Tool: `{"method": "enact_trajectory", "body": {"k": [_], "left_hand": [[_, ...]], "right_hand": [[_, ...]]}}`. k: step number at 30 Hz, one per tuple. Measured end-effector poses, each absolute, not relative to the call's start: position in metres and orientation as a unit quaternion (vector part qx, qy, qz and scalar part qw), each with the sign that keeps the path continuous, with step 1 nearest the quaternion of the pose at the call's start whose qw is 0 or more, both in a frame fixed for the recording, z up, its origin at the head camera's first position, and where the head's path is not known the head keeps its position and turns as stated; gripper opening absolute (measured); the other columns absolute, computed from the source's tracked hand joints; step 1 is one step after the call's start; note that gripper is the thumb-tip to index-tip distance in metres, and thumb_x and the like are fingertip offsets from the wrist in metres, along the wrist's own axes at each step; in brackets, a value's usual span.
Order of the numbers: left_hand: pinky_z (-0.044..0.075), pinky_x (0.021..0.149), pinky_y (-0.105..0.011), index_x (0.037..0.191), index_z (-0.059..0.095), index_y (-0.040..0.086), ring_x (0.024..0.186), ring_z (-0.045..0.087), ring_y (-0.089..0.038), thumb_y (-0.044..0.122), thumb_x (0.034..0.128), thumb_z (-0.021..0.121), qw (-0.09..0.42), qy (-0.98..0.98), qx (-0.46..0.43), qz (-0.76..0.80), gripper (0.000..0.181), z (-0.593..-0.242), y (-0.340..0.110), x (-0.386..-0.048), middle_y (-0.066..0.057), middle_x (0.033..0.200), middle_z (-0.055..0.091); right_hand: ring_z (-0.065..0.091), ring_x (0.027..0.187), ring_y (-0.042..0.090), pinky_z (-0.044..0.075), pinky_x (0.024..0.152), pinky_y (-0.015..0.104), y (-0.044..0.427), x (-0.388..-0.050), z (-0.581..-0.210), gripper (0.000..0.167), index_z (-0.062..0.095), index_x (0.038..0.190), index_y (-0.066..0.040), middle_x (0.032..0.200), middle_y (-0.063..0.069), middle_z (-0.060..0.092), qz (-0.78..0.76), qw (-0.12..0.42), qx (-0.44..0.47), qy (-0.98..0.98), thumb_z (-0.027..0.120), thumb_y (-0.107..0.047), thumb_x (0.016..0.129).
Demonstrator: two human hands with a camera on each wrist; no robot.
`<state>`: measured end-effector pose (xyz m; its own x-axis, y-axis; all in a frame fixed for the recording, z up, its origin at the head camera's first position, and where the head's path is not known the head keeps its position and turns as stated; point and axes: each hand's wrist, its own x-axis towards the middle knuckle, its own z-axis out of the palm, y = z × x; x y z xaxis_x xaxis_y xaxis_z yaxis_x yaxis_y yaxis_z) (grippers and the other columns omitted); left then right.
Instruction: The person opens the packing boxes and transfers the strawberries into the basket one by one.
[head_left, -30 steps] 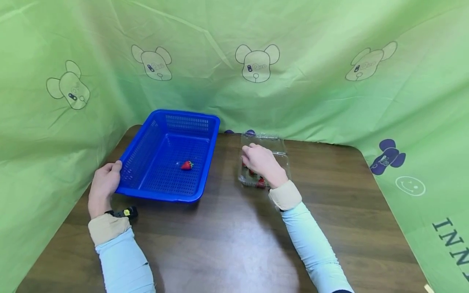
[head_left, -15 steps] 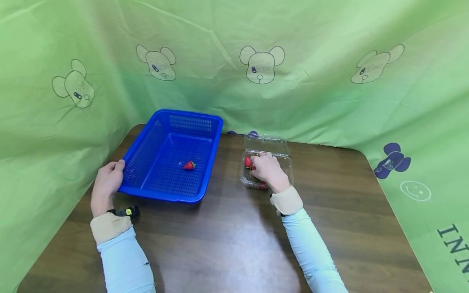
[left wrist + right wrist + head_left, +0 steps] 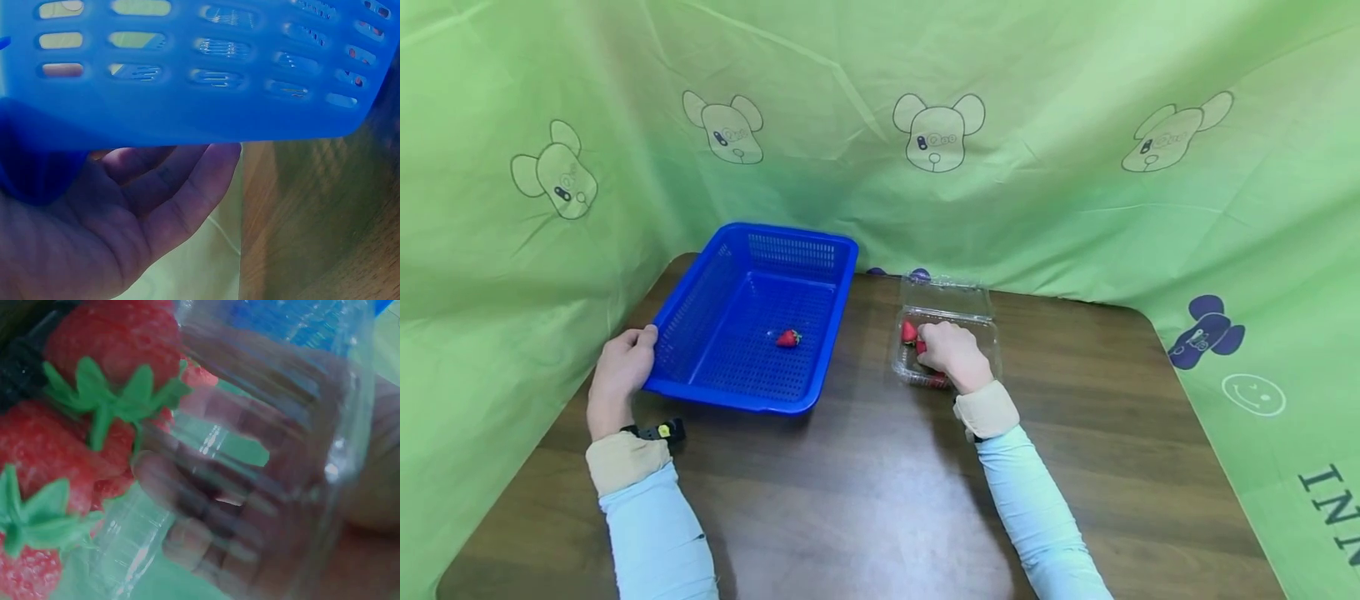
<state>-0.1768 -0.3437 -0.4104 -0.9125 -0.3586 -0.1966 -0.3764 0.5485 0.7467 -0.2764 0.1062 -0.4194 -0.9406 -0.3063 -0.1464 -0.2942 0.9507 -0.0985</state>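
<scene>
In the head view, my left hand point(image 3: 621, 367) grips the near left corner of a blue plastic basket point(image 3: 741, 397), thumb at the rim. The left wrist view has its fingers point(image 3: 181, 200) under the basket's slotted wall. One red strawberry point(image 3: 787, 338) lies on the basket floor. My right hand point(image 3: 953, 354) reaches down into an open clear plastic box point(image 3: 910, 377). A strawberry point(image 3: 909, 332) lies just left of the fingers. In the right wrist view, fingertips point(image 3: 150, 465) meet leafy strawberries point(image 3: 119, 344), seen through the box wall; whether they pinch one is unclear.
Basket and box stand on a brown wooden table point(image 3: 865, 500), apart from each other. The clear lid point(image 3: 946, 293) is folded back behind the box. A green printed cloth point(image 3: 1037, 183) closes off the back and sides.
My right hand has lowered into the box and shifted slightly right and nearer, uncovering a strawberry on the left. The left hand keeps its hold, and the whole view has shifted a little.
</scene>
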Motion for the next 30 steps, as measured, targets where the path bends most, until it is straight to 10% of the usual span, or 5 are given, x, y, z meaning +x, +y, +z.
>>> {"method": "enact_trajectory", "body": {"k": [30], "left_hand": [[0.036,0.088,-0.05,0.137,0.045,0.001,0.111,0.044,-0.039,0.057,0.0978,0.02,0.016,0.88,-0.208,0.427,0.073,-0.411,-0.344,-0.177,-0.025,0.129,0.048]], "right_hand": [[0.066,0.089,0.032,0.051,0.063,0.052,0.103,-0.268,-0.41,0.018,0.058,0.087,-0.014,0.094,0.011,0.068,-0.026,0.044,-0.143,0.988,0.067,-0.026,0.077]]}}
